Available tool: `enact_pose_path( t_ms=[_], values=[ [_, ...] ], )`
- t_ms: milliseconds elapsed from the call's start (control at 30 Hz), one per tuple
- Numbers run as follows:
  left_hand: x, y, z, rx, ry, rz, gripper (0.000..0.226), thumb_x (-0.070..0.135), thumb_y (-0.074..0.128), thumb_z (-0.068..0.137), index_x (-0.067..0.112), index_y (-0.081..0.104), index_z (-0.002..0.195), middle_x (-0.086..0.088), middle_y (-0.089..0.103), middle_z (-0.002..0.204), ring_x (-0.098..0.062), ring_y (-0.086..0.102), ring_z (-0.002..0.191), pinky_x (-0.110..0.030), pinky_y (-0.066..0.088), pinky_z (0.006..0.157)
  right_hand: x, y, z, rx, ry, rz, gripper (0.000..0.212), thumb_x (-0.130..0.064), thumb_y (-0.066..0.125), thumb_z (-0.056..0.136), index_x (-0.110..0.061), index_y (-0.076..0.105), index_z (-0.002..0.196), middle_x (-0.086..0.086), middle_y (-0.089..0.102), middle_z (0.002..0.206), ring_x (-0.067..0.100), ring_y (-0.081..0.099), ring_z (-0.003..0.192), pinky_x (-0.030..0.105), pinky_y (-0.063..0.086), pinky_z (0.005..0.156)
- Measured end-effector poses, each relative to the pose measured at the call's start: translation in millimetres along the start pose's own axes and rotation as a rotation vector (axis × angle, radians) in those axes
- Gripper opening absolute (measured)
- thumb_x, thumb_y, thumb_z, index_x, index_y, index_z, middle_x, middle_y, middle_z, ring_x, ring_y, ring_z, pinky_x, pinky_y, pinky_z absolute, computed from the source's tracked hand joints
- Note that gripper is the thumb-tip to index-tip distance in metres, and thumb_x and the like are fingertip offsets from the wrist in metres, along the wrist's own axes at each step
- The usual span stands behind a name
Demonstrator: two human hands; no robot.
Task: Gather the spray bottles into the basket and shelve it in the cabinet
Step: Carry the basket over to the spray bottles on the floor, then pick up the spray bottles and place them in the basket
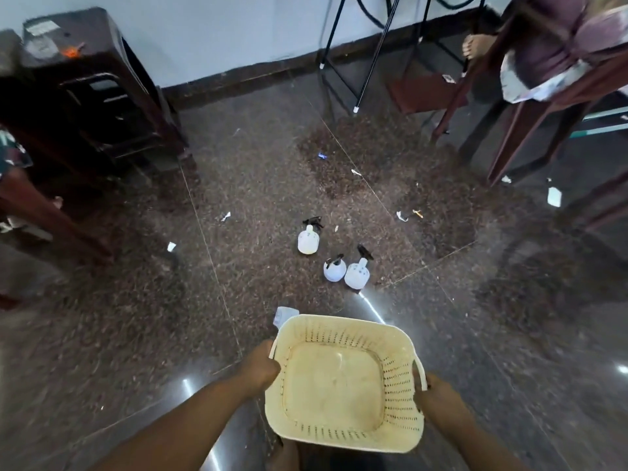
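I hold an empty cream plastic basket (401, 379) with perforated walls above the dark stone floor. My left hand (260, 367) grips its left handle and my right hand (438, 397) grips its right handle. Three white spray bottles with black trigger heads stand on the floor beyond the basket: one bottle (308, 240) farther off to the left, and a pair of bottles (334, 269) (356, 274) side by side, almost touching.
A dark wooden cabinet (98, 96) stands at the back left. Black stand legs (360, 62) and a wooden chair (530, 107) with a seated person are at the back right. Paper scraps (225, 216) litter the floor, and a white scrap (284, 314) lies by the basket's far corner.
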State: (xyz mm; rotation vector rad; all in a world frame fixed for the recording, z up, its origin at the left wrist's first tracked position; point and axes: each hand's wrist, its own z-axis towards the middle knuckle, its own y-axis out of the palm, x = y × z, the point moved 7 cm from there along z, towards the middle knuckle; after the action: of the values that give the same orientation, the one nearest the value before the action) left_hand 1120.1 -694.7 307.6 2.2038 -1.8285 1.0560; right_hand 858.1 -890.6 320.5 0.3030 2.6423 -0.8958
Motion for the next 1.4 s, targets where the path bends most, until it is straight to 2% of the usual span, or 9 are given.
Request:
enact_pose_path(
  t_ms=[167,367,467,600,700,933,1133,1233,1400],
  values=[
    [14.6,0.9,82.2,0.024,-0.047,0.029,0.041,0.005,0.043,0.076,0.044,0.058,0.079,0.009,0.069,0.078,-0.002,0.064,0.075,-0.019,0.05,0.059,-25.6,-6.6,102.0,-0.09,0.026,0.013,0.024,0.002,0.052,0.079,-0.014,0.067,0.07,0.006,0.07,0.065,0.016,0.063,0.059,0.022,0.046,0.052],
    [7.2,39.2,187.8,0.009,-0.14,0.016,0.045,0.013,0.045,0.087,0.046,0.047,0.119,0.008,0.067,0.099,-0.012,0.065,0.092,-0.026,0.051,0.071,-4.8,0.7,223.4,-0.13,0.204,-0.002,0.023,-0.001,0.06,0.081,-0.019,0.066,0.068,0.005,0.069,0.067,0.021,0.064,0.066,0.033,0.053,0.066],
    [0.1,57.0,241.0,0.017,-0.211,-0.009,0.04,0.018,0.042,0.09,0.053,0.043,0.11,0.01,0.06,0.099,-0.016,0.06,0.095,-0.027,0.044,0.07,5.4,11.9,278.2,-0.115,0.27,-0.063,0.02,-0.002,0.062,0.08,-0.015,0.064,0.066,0.01,0.07,0.071,0.026,0.067,0.068,0.037,0.055,0.067],
    [-12.9,76.6,311.2,-0.006,-0.259,0.143,0.065,0.008,0.045,0.088,0.029,0.027,0.147,-0.012,0.059,0.125,-0.029,0.057,0.106,-0.034,0.045,0.081,18.6,32.3,344.4,-0.128,0.304,-0.139,0.016,-0.011,0.06,0.082,-0.007,0.067,0.069,0.014,0.069,0.073,0.029,0.067,0.071,0.037,0.056,0.071],
    [-19.9,91.1,360.5,-0.028,-0.257,0.168,0.062,0.004,0.047,0.089,0.018,0.031,0.148,-0.018,0.058,0.129,-0.034,0.058,0.113,-0.043,0.05,0.096,28.5,45.0,389.2,-0.096,0.323,-0.138,0.015,-0.012,0.061,0.082,-0.005,0.071,0.074,0.02,0.073,0.084,0.034,0.071,0.083,0.047,0.059,0.081],
    [-27.8,102.5,420.3,-0.047,-0.221,0.244,0.062,0.002,0.049,0.086,0.016,0.033,0.145,-0.02,0.062,0.121,-0.037,0.059,0.111,-0.048,0.051,0.094,32.3,64.7,453.3,-0.145,0.326,-0.302,0.022,-0.01,0.06,0.083,0.0,0.072,0.099,0.019,0.072,0.096,0.03,0.07,0.092,0.039,0.057,0.081],
    [-25.2,76.2,436.6,0.047,-0.29,0.017,0.066,0.022,0.057,0.087,0.015,0.033,0.147,-0.014,0.048,0.147,-0.033,0.053,0.127,-0.041,0.048,0.091,10.5,47.0,470.1,-0.072,0.239,-0.252,0.036,-0.03,0.052,0.089,-0.014,0.051,0.057,0.011,0.056,0.069,0.025,0.054,0.07,0.028,0.039,0.06],
    [10.3,51.8,450.5,0.156,-0.146,-0.06,0.061,0.039,0.058,0.087,0.016,0.042,0.141,-0.012,0.051,0.144,-0.029,0.052,0.129,-0.048,0.044,0.105,-17.0,26.4,494.6,0.055,0.164,-0.182,0.03,-0.026,0.049,0.089,-0.012,0.049,0.062,0.007,0.051,0.066,0.024,0.049,0.07,0.026,0.032,0.056],
    [86.1,51.5,487.0,0.067,0.156,0.054,0.046,0.038,0.056,0.091,0.017,0.052,0.133,-0.007,0.061,0.132,-0.021,0.058,0.12,-0.043,0.046,0.103,-79.9,35.0,563.8,0.034,0.074,-0.215,0.028,-0.02,0.05,0.091,-0.013,0.048,0.064,0.004,0.045,0.064,0.018,0.044,0.062,0.025,0.04,0.061]
  ],
)
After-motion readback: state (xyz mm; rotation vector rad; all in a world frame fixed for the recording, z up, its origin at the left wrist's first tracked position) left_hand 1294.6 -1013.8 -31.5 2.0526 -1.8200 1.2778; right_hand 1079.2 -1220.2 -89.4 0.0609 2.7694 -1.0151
